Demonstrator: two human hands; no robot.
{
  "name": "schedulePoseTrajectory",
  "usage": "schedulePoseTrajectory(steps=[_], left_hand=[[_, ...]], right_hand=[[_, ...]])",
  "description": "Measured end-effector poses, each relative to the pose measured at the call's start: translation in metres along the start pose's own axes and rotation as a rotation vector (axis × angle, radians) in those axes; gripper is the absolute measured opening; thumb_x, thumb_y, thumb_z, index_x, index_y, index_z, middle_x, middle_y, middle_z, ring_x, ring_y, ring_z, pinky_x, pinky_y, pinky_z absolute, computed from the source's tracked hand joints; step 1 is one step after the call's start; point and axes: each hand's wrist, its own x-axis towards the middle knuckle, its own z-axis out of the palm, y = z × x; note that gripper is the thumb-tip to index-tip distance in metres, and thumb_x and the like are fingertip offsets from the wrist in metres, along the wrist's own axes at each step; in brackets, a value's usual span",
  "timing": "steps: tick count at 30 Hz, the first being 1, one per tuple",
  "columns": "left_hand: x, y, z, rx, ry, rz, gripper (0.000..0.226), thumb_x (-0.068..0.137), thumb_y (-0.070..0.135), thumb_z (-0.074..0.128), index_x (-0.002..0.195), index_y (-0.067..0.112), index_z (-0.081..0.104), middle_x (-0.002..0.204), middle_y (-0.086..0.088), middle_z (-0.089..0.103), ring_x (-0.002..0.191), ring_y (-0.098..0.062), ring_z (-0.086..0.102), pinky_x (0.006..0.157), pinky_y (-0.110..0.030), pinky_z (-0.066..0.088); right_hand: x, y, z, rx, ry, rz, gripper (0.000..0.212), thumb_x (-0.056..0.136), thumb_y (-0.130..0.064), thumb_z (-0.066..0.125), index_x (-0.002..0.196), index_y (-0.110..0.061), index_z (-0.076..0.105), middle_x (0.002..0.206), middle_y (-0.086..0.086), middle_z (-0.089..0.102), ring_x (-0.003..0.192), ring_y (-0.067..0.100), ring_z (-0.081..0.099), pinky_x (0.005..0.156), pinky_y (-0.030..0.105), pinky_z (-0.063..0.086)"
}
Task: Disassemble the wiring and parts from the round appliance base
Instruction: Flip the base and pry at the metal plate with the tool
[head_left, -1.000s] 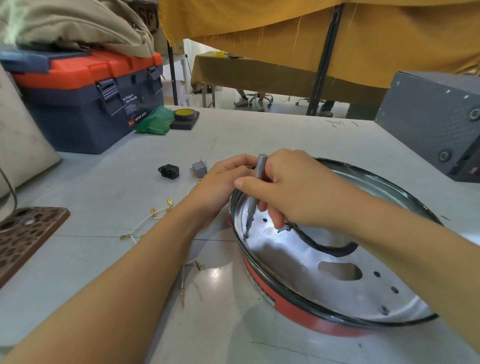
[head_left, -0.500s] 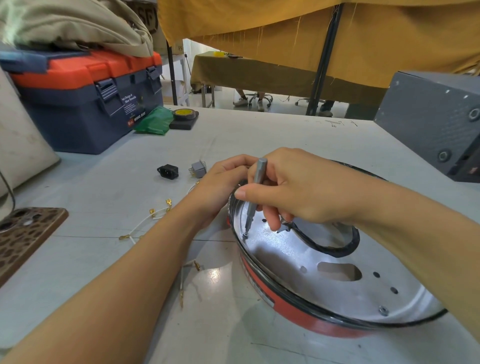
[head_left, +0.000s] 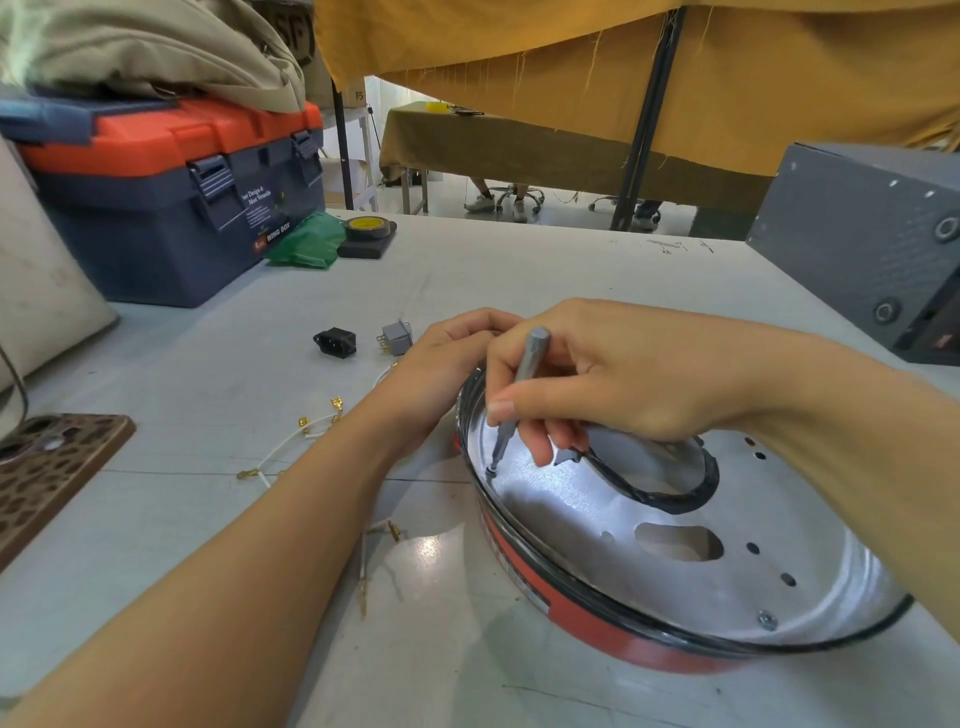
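Two hands working at base (head_left: 779, 587) left rim | we are pinching screwdriver (head_left: 522, 387) in right hand (head_left: 618, 374), shaft tilted, tip down on screw (head_left: 491, 470) | left hand (head_left: 441, 374) gripping rim outside, nearer | base lying front-right on table (head_left: 519, 270)

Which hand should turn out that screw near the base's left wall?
Right. The right hand already pinches the screwdriver, tip on the screw; the left hand grips the base rim.

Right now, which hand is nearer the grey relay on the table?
Left. The left hand grips the round base's rim right beside the grey relay. The right hand, holding the screwdriver, is farther off, over the base.
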Motion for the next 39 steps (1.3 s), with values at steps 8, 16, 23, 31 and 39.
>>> schedulePoseTrajectory(steps=[8,16,23,31,39], left_hand=[[0.001,0.002,0.000,-0.010,0.021,-0.031,0.027,0.090,0.002,0.047,0.085,0.017,0.068,0.080,-0.004,0.070,0.078,-0.019,0.063,0.074,-0.030,0.051],[0.000,-0.001,-0.001,-0.001,0.017,-0.030,0.033,0.089,0.002,0.044,0.081,0.021,0.070,0.082,-0.008,0.069,0.081,-0.022,0.061,0.077,-0.037,0.049],[0.000,0.000,0.000,-0.005,-0.006,-0.021,0.033,0.090,0.002,0.043,0.079,0.021,0.068,0.065,0.007,0.066,0.061,-0.007,0.060,0.058,-0.018,0.047],[-0.002,0.002,0.000,-0.056,-0.075,0.013,0.049,0.088,-0.003,0.042,0.060,0.028,0.069,0.057,0.009,0.064,0.052,-0.004,0.060,0.050,-0.014,0.046],[-0.001,0.002,-0.001,-0.016,-0.072,0.011,0.052,0.086,-0.005,0.039,0.058,0.029,0.068,0.056,0.009,0.064,0.051,-0.006,0.060,0.050,-0.016,0.047]], right_hand=[[-0.005,0.007,-0.009,0.032,-0.088,-0.010,0.014,0.095,-0.014,0.055,0.091,-0.007,0.067,0.076,0.007,0.070,0.068,0.008,0.063,0.068,0.019,0.051],[-0.002,0.009,0.001,0.128,-0.001,0.027,0.017,0.097,-0.013,0.052,0.088,-0.005,0.063,0.063,0.010,0.067,0.053,0.015,0.056,0.060,0.028,0.050],[0.000,0.010,0.017,0.350,0.132,0.090,0.020,0.097,-0.016,0.052,0.085,-0.002,0.063,0.060,0.012,0.067,0.047,0.013,0.055,0.050,0.022,0.049],[0.004,0.001,0.023,-0.207,0.398,0.084,0.048,0.094,-0.041,0.052,0.065,-0.004,0.063,0.047,0.006,0.060,0.048,0.010,0.058,0.056,0.023,0.047],[0.006,-0.001,0.018,-0.122,0.272,0.136,0.046,0.096,-0.034,0.053,0.053,-0.016,0.058,0.042,-0.008,0.060,0.042,0.002,0.054,0.049,0.011,0.045]])
